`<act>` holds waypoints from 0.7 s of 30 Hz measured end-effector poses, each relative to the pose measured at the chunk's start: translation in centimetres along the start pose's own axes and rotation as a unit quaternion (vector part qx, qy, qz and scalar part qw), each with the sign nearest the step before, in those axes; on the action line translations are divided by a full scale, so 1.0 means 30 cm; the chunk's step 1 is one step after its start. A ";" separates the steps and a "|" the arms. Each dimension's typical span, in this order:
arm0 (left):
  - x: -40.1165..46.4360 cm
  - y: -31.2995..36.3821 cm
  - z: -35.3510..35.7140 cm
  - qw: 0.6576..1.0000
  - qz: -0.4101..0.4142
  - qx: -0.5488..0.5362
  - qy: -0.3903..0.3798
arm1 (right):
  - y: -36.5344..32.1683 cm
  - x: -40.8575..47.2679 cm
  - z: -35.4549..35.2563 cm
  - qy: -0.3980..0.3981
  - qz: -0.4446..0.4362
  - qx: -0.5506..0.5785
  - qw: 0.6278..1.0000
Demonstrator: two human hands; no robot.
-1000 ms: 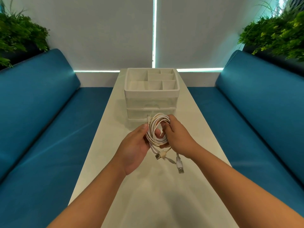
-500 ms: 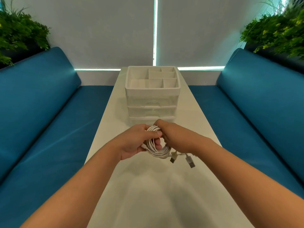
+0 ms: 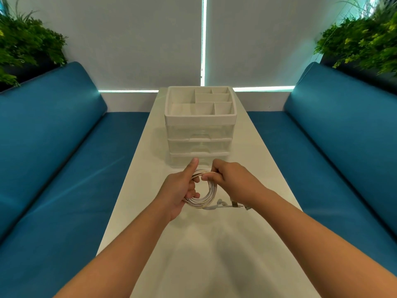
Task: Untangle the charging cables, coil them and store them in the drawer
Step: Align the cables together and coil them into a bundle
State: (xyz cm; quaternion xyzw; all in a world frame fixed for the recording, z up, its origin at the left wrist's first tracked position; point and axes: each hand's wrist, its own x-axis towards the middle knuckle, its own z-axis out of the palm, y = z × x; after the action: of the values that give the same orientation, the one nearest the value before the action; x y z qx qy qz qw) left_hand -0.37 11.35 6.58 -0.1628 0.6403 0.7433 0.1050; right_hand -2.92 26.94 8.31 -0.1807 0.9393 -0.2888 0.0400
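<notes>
A coil of white charging cables hangs between my hands just above the white table. My left hand grips the coil's left side with the thumb raised. My right hand pinches the coil's top right. Loose plug ends trail out to the right under my right wrist. Just beyond the hands stands the white drawer organiser, with three clear drawers all closed and an open compartment tray on top.
Blue sofa seats run along both sides of the narrow table. Green plants stand behind the sofa backs. Grey blinds cover the window at the far end.
Both hands have carried the coil forward and lower, closer to the organiser's bottom drawer. The coil has turned flatter, and my left thumb has lifted off it.
</notes>
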 end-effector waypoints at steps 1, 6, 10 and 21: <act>0.002 0.004 -0.003 1.000 0.000 -0.008 -0.005 | -0.003 0.000 -0.001 0.012 0.001 0.005 1.000; 0.007 0.009 -0.002 0.993 0.028 -0.109 -0.030 | -0.031 -0.002 0.007 0.075 0.040 0.092 0.992; -0.005 -0.011 0.007 0.980 0.086 -0.174 -0.034 | -0.045 0.009 0.014 0.109 0.028 0.105 0.988; -0.015 -0.008 -0.011 0.945 0.082 -0.289 -0.133 | -0.054 0.036 -0.007 -0.001 -0.027 0.128 0.991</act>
State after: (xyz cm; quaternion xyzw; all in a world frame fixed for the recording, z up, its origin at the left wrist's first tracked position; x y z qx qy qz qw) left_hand 0.17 11.10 6.50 -0.0328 0.3893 0.9173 0.0767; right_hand -3.46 25.43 9.42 -0.1998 0.8895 -0.4071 0.0563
